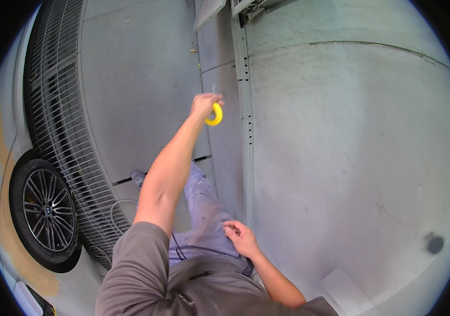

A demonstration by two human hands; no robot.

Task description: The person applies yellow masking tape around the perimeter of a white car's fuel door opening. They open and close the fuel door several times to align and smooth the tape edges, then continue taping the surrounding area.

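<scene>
Concrete floor (341,158) fills the frame; at upper centre the left hand (204,104) grips a yellow ring (216,115), right hand (241,237) loosely curled, empty, low centre.

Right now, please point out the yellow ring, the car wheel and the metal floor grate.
yellow ring (216,117), head view, on its lower curve below the left hand.
car wheel (47,211), head view, on the hub.
metal floor grate (56,105), head view, on its bars.

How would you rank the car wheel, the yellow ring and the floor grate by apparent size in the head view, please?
1. Floor grate, the long curved strip.
2. Car wheel.
3. Yellow ring, held in the left hand, by far the smallest though it is nearer the camera.
</scene>
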